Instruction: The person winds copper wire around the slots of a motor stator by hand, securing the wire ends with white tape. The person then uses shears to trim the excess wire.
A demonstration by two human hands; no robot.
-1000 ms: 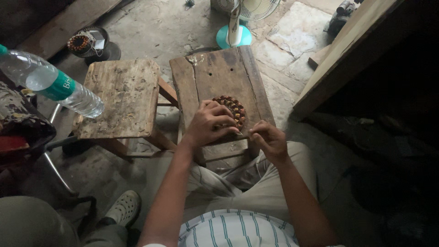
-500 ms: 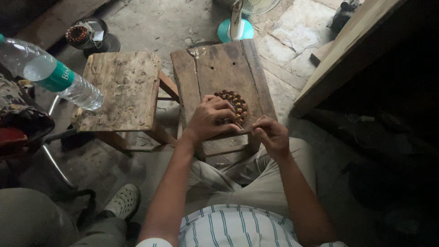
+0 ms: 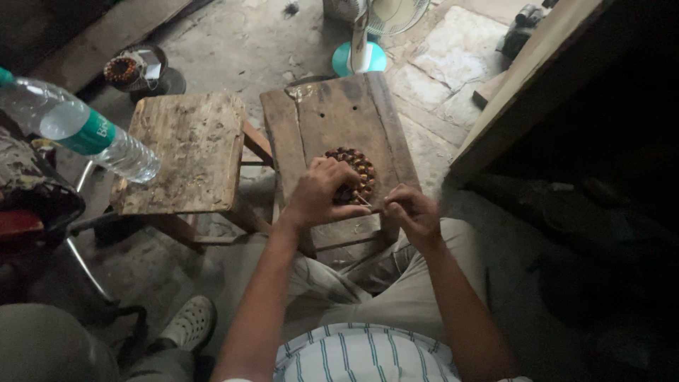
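1. Since half a second ago, our right hand [image 3: 414,211] has slid a little away from the left, and the thin wire [image 3: 363,201] between them shows more clearly; our head has tipped only slightly, so the view sits much as it did.
2. Our left hand [image 3: 318,194] lies over the near-left side of the round copper-wound coil [image 3: 356,172], fingers curled together and pressing down on it, likely to keep it from turning while the wire is drawn.
3. Our right hand is closed, thumb and forefinger pinched on the wire's end just beside the coil; the pinch suits so fine a strand.
4. Resting flat on the worn wooden board [image 3: 332,120] over our knees, the coil has a firm surface close to both hands.
5. Beside it to the left stands a wooden stool [image 3: 180,152], unchanged, with a plastic water bottle [image 3: 78,127] at the left edge.
6. Farther off, a second coil [image 3: 124,69] and a fan base [image 3: 359,58] stay put on the floor.
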